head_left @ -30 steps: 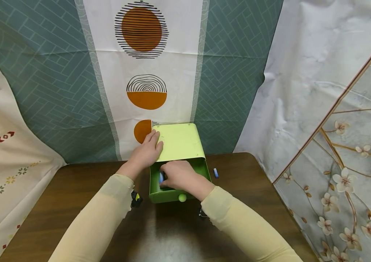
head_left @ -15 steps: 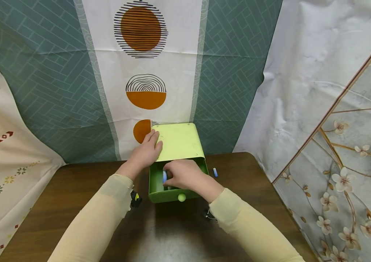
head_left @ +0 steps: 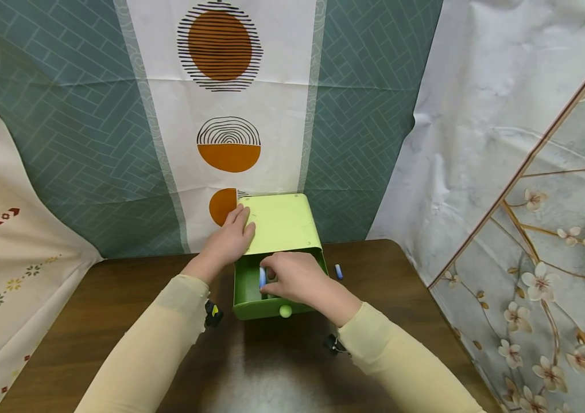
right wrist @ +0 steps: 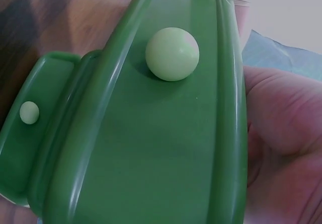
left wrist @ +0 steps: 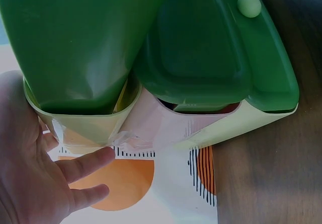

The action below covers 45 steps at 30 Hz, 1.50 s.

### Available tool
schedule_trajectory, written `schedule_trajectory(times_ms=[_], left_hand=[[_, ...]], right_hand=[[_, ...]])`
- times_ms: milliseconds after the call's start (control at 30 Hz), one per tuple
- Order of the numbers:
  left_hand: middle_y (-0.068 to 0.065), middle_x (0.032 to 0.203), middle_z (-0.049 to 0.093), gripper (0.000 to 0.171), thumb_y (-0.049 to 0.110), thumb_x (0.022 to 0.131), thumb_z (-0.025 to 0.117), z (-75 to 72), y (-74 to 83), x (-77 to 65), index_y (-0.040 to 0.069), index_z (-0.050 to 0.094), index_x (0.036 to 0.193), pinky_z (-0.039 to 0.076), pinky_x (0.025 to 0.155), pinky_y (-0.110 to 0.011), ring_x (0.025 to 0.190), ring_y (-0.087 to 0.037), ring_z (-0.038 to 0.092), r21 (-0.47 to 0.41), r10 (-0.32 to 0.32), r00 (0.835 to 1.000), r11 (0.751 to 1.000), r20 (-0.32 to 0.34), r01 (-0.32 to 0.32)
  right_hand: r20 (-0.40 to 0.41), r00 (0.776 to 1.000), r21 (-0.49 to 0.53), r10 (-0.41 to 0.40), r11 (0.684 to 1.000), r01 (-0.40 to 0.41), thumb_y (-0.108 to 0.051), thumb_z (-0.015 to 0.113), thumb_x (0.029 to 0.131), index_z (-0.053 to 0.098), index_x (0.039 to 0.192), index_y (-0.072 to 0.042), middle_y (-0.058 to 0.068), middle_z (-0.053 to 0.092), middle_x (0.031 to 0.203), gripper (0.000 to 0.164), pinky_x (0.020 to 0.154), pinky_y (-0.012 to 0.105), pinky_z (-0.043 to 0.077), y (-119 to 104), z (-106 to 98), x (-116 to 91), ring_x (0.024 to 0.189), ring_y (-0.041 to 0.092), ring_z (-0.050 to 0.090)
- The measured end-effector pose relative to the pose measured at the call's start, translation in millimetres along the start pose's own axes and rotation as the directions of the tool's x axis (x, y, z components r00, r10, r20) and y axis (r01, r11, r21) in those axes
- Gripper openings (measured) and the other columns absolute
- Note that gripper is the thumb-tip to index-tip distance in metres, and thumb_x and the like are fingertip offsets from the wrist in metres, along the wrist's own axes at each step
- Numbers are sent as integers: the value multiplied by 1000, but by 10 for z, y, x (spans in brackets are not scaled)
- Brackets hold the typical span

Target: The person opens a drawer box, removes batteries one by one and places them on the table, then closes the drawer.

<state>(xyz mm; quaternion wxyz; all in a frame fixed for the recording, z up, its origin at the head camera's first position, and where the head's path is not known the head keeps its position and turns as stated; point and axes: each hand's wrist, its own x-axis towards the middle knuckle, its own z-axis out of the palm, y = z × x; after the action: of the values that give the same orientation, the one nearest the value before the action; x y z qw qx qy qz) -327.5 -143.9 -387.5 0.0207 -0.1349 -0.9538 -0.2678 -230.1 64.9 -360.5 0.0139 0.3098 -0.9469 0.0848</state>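
Right, head view: near frame centre the L hand [head_left: 230,238] rests on the top-left edge of the pale-green, round-edged cabinet [head_left: 283,222], fingers extended. Just below, the R hand [head_left: 294,278] is in the pulled-out dark-green drawer [head_left: 247,282], pinching a short blue-and-white cylinder [head_left: 263,279] b/w thumb & fingers. A small blue-and-white stick [head_left: 339,271] lies right of the cabinet on the brown wood-grain table [head_left: 380,292].

L wrist view: fingers spread, lower left, beside the cabinet; drawer juts out upper left.

R wrist view: drawer front w/ round pale-green knob [right wrist: 172,54] fills the middle; R hand at right edge, fingertips hidden, so can't tell the pinch there.

Step's prob. handling the cylinder inside the drawer; next calls for either lifting past the drawer wall or a clean release, w/ cabinet steadied.
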Motion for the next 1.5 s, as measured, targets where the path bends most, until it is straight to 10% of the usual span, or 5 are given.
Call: schedule_trajectory(times_ms=[1133,1500], left_hand=[[-9,185,5,70,49,120,28,7,4,5,14,16,179,27,128,-64,166,-40,22,-24,-13,1000,1000,6,13],[-9,185,5,70,49,119,28,0,-3,0,13,16,179,28,128,-63,166,-40,23,-35,-7,1000,999,15,8]], right_hand=[[-177,982,185,59,982,-26,-34,91,94,74,103,-26,-9,76,97,21,71,33,54,245,-109,-381,82,7,68],[-201,973,200,111,977,-70,-31,93,93,78,129,-17,-7,76,101,42,78,35,57,318,-178,-516,94,12,74]])
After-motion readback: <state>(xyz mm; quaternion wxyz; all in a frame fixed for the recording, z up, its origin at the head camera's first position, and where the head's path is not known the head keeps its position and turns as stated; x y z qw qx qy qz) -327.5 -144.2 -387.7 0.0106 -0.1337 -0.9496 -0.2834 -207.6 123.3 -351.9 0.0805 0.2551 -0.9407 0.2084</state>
